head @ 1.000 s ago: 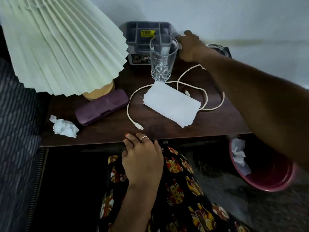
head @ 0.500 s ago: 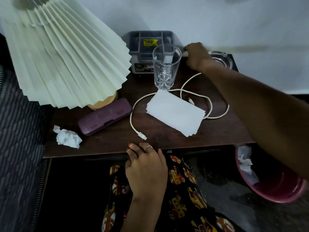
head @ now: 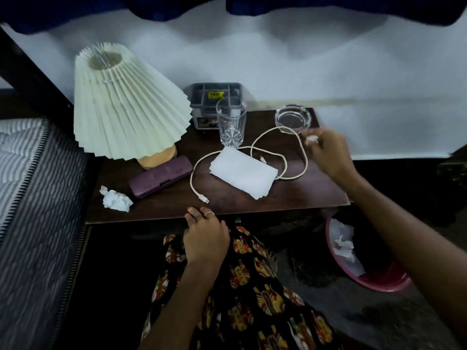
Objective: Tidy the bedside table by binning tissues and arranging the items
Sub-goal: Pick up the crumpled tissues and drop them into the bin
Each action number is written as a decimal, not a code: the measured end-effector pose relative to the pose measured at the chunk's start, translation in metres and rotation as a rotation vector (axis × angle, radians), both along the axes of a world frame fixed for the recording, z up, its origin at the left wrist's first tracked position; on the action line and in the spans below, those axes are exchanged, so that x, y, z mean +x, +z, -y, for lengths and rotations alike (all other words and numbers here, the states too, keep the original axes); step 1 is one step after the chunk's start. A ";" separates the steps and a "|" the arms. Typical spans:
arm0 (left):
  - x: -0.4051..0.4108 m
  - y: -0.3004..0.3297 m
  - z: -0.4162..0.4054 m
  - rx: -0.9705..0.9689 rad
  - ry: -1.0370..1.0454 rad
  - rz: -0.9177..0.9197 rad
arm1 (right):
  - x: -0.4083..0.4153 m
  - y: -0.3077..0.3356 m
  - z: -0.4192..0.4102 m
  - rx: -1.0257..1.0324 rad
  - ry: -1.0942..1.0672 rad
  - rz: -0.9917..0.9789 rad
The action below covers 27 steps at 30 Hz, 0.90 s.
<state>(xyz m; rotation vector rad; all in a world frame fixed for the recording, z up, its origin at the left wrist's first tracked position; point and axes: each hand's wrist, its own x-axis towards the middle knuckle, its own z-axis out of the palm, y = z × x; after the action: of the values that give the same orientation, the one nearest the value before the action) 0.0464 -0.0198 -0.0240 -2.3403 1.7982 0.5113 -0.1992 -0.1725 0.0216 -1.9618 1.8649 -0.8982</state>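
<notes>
My right hand (head: 328, 152) hovers over the right part of the dark wooden bedside table (head: 303, 195) and pinches a small white crumpled tissue (head: 312, 139) in its fingertips, just in front of the glass ashtray (head: 292, 119). Another crumpled tissue (head: 115, 199) lies at the table's front left corner. A flat stack of white tissues (head: 242, 173) rests mid-table inside the loops of a white cable (head: 298, 157). My left hand (head: 203, 236) rests at the table's front edge with its fingers bent, holding nothing.
A pleated lamp (head: 126, 102) stands at the back left, a purple case (head: 160, 176) in front of it. A grey organiser box (head: 214, 102) and a drinking glass (head: 231, 122) stand at the back. A pink bin (head: 374, 281) with tissues sits on the floor to the right. A mattress (head: 32, 188) borders the left.
My right hand has pulled back from beside the organiser box to the right of the ashtray, now holding a small tissue. The camera has risen and drawn back. The left hand stays put.
</notes>
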 end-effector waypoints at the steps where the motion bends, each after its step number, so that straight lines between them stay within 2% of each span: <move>1: 0.001 0.000 -0.002 -0.009 0.011 -0.026 | -0.013 -0.004 -0.018 0.012 -0.027 0.020; 6: 0.005 -0.001 -0.007 -0.023 0.007 -0.066 | -0.080 -0.029 -0.099 0.016 -0.217 0.052; 14: 0.012 -0.003 -0.012 -0.023 0.014 -0.146 | -0.138 -0.083 -0.179 0.261 -0.561 0.210; 19: 0.015 -0.007 -0.010 -0.022 0.027 -0.151 | -0.157 -0.118 -0.193 0.406 -0.771 0.417; 25: 0.011 -0.010 -0.008 -0.060 0.035 -0.153 | -0.160 -0.130 -0.188 0.397 -0.884 0.671; 27: 0.010 -0.011 -0.007 -0.070 0.036 -0.149 | -0.164 -0.136 -0.185 0.420 -0.898 0.698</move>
<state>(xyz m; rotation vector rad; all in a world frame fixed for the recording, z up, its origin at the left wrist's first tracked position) 0.0563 -0.0125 -0.0351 -2.4448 1.8689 0.6544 -0.3635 0.0123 -0.1142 -0.4058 2.1752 -1.0775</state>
